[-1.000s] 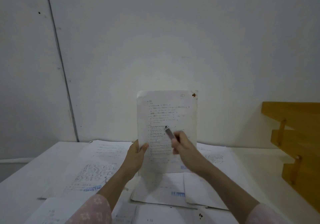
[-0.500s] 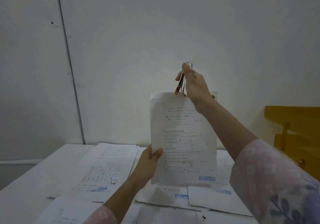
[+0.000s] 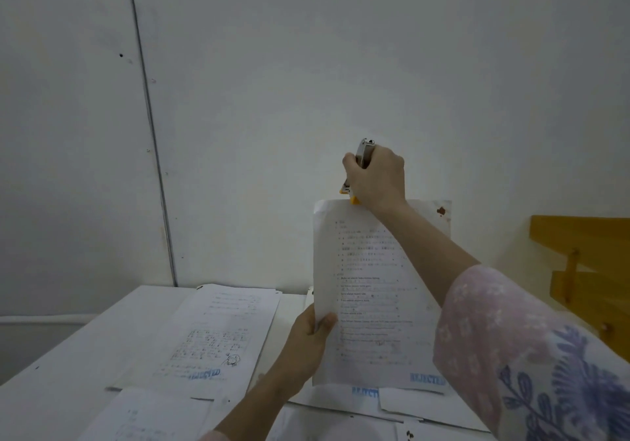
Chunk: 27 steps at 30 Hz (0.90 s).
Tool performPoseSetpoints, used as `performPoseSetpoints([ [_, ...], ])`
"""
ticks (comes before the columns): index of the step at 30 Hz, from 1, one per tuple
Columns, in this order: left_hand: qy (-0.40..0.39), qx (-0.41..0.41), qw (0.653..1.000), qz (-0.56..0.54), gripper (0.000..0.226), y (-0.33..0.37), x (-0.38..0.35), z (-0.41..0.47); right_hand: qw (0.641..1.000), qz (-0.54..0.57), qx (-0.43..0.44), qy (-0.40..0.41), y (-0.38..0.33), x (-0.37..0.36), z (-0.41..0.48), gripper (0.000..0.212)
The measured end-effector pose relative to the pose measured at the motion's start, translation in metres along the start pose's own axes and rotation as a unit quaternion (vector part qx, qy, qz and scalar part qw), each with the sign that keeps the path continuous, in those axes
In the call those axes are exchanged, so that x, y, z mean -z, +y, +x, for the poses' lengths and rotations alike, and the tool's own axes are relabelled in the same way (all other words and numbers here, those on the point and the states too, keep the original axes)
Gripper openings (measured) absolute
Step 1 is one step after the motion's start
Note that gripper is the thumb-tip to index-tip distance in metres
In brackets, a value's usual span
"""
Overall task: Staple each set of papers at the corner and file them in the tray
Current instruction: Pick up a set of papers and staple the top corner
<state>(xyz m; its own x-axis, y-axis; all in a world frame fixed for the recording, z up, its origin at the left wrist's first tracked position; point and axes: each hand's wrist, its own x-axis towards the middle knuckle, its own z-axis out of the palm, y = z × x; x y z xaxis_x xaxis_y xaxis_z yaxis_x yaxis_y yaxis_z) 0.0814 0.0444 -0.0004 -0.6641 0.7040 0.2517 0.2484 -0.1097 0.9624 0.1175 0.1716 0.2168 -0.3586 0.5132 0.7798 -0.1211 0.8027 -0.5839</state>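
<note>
I hold a set of printed papers [image 3: 371, 304] upright above the table, a blue "REJECTED" stamp at its lower right. My left hand [image 3: 306, 342] pinches its left edge low down. My right hand [image 3: 376, 178] grips a small metal stapler [image 3: 362, 154] with a yellow tip, closed over the set's top edge a little left of the middle. A dark stain marks the top right corner. The wooden tiered tray [image 3: 586, 270] stands at the right edge of the view.
Several more stamped sheets [image 3: 218, 335] lie spread over the white table [image 3: 68, 365], some under the held set. A bare white wall [image 3: 306, 66] rises right behind the table.
My right hand rose with the stapler from in front of the page to its top edge. The left hand kept its hold, and the set now sits further right in view.
</note>
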Motion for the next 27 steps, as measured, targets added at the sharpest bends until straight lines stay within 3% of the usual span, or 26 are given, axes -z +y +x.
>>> performPoseSetpoints([
  [16,0.010,0.002,1.000,0.005,0.026,-0.006,0.001,-0.001,0.999,0.016,-0.031,0.041,0.011,0.003,0.001,0.049],
  [27,0.005,0.012,1.000,0.015,0.028,-0.004,0.000,-0.001,0.999,0.019,-0.019,-0.035,0.018,-0.006,-0.009,0.044],
])
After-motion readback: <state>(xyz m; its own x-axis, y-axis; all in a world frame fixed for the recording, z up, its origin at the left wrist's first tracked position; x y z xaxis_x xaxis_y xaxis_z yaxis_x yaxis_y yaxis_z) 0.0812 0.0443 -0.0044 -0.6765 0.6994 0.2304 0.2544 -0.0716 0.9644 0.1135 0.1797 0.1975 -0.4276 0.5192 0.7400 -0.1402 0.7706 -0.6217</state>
